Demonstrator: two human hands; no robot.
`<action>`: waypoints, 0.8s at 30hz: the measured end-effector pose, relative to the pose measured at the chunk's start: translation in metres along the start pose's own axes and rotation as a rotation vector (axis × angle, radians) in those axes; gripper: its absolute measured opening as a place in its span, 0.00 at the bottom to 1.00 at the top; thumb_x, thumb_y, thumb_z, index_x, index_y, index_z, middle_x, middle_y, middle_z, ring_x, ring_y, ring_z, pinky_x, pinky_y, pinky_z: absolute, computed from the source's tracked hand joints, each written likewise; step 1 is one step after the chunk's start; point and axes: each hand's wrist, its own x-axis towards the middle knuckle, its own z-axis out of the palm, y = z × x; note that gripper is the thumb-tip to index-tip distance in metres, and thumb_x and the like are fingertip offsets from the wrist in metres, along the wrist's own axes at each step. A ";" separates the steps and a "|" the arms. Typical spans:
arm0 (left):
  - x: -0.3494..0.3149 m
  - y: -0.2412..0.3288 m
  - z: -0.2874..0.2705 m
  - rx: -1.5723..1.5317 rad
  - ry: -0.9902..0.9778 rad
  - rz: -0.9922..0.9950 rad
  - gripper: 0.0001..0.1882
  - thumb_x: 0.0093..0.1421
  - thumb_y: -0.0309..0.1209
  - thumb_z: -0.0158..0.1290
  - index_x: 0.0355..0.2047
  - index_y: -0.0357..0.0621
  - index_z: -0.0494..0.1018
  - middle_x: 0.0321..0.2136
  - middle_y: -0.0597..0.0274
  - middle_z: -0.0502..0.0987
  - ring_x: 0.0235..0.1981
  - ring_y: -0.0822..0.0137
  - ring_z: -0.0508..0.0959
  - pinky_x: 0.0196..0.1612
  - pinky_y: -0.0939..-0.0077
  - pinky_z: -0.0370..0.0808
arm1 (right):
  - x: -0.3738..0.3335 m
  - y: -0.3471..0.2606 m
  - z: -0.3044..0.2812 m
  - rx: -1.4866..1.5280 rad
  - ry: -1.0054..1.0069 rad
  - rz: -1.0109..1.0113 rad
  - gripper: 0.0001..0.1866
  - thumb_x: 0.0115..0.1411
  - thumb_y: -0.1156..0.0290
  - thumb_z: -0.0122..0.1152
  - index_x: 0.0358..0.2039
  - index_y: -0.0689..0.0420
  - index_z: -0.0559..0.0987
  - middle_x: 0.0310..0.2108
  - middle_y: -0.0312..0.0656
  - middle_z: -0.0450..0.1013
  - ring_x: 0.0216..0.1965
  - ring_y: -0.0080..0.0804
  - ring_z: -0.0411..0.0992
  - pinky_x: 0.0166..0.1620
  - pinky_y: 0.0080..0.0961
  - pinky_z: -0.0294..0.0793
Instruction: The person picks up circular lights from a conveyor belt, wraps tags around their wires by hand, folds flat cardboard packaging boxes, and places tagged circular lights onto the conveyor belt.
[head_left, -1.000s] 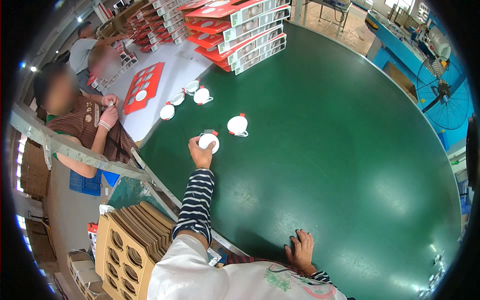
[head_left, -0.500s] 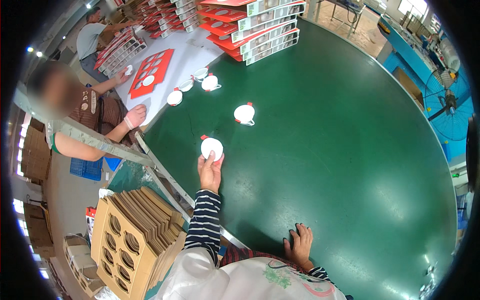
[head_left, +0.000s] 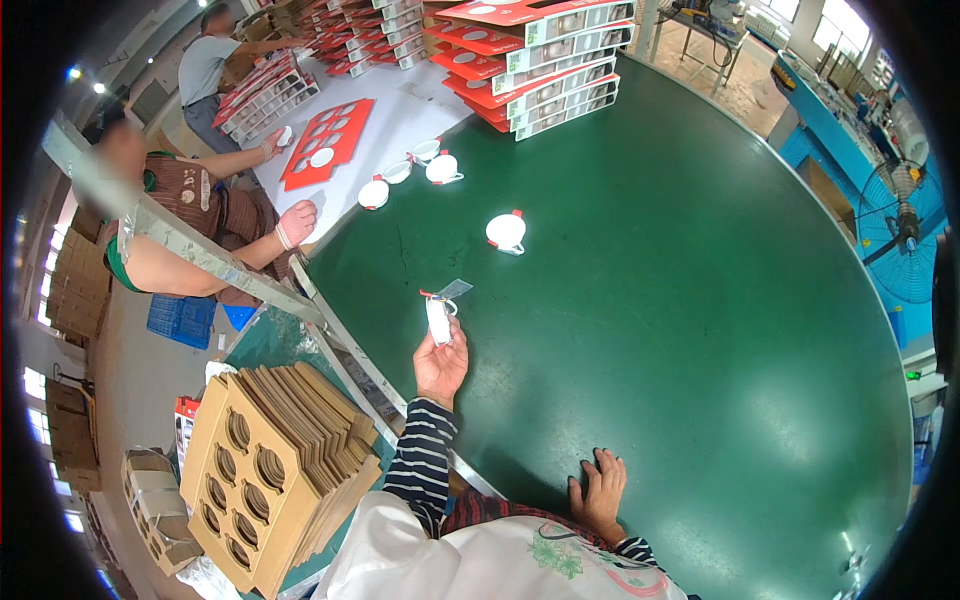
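Note:
Near the left edge of the green table (head_left: 640, 300), my left hand (head_left: 441, 368) grips a white round piece (head_left: 438, 324) between thumb and fingers. The piece is turned almost edge-on, and a red tab and a small clear flap show at its top. Farther off lies a similar white round piece (head_left: 506, 233) with a red tab and a loop at its side. My right hand (head_left: 600, 492) rests on the table close to my body, fingers spread, with nothing in it.
Several more white pieces (head_left: 441, 169) lie toward the far left. Red-and-white printed cartons (head_left: 560, 65) are stacked at the back. Across the frame rail, a co-worker's hand (head_left: 297, 224) is near a red card (head_left: 328, 140). Brown cardboard inserts with holes (head_left: 270, 450) stand at my left.
My left hand has turned the white piece from face-up to nearly edge-on, and its clear flap now shows. The whole view has shifted slightly; my right hand stays on the table.

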 end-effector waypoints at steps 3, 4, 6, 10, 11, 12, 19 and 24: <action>0.006 0.006 -0.002 0.027 -0.089 -0.084 0.16 0.59 0.27 0.47 0.48 0.35 0.66 0.42 0.54 0.72 0.40 0.60 0.75 0.44 0.71 0.76 | 0.002 -0.001 0.001 -0.006 0.025 -0.012 0.21 0.46 0.68 0.61 0.41 0.60 0.70 0.51 0.53 0.61 0.55 0.52 0.58 0.56 0.54 0.52; 0.012 0.008 -0.004 0.030 -0.098 -0.081 0.16 0.59 0.27 0.47 0.48 0.35 0.66 0.42 0.54 0.72 0.40 0.60 0.75 0.44 0.71 0.76 | 0.001 0.000 0.001 -0.004 0.032 -0.020 0.21 0.46 0.68 0.61 0.41 0.60 0.70 0.51 0.53 0.61 0.55 0.52 0.58 0.56 0.54 0.52; 0.028 0.010 -0.006 0.189 0.295 0.223 0.16 0.59 0.29 0.49 0.46 0.36 0.66 0.42 0.56 0.72 0.39 0.59 0.75 0.45 0.70 0.76 | -0.001 0.000 0.000 -0.012 0.028 -0.018 0.20 0.47 0.68 0.61 0.40 0.60 0.70 0.51 0.53 0.61 0.54 0.53 0.58 0.56 0.54 0.52; 0.056 0.030 0.006 0.595 0.205 0.420 0.18 0.58 0.31 0.52 0.47 0.38 0.65 0.45 0.57 0.69 0.46 0.62 0.70 0.50 0.66 0.71 | -0.001 -0.003 0.001 -0.010 0.024 -0.024 0.21 0.47 0.67 0.60 0.41 0.61 0.69 0.51 0.54 0.61 0.54 0.54 0.58 0.56 0.54 0.52; 0.062 0.034 0.006 0.621 0.309 0.405 0.22 0.58 0.30 0.53 0.51 0.38 0.62 0.46 0.57 0.67 0.49 0.63 0.67 0.53 0.64 0.68 | -0.001 -0.002 0.003 -0.014 0.025 -0.033 0.21 0.47 0.67 0.60 0.41 0.61 0.69 0.51 0.54 0.61 0.54 0.54 0.58 0.56 0.54 0.52; 0.061 0.033 0.002 0.614 0.304 0.413 0.22 0.58 0.30 0.53 0.51 0.38 0.62 0.46 0.57 0.67 0.49 0.63 0.67 0.53 0.64 0.68 | -0.002 -0.002 0.005 -0.005 0.023 -0.033 0.21 0.47 0.67 0.60 0.41 0.61 0.69 0.51 0.54 0.61 0.54 0.54 0.58 0.56 0.54 0.52; -0.023 -0.055 -0.045 1.189 0.212 0.359 0.11 0.58 0.26 0.51 0.41 0.39 0.67 0.34 0.61 0.73 0.34 0.69 0.75 0.36 0.75 0.75 | 0.001 0.001 0.006 -0.021 0.019 -0.044 0.23 0.44 0.71 0.61 0.42 0.60 0.68 0.52 0.53 0.60 0.56 0.53 0.56 0.57 0.54 0.50; -0.092 -0.103 -0.073 1.385 0.121 0.005 0.10 0.60 0.28 0.48 0.41 0.37 0.69 0.32 0.61 0.74 0.30 0.71 0.77 0.32 0.79 0.75 | 0.000 0.006 0.014 -0.053 0.030 -0.046 0.19 0.48 0.67 0.59 0.41 0.59 0.70 0.51 0.52 0.61 0.56 0.51 0.56 0.58 0.51 0.50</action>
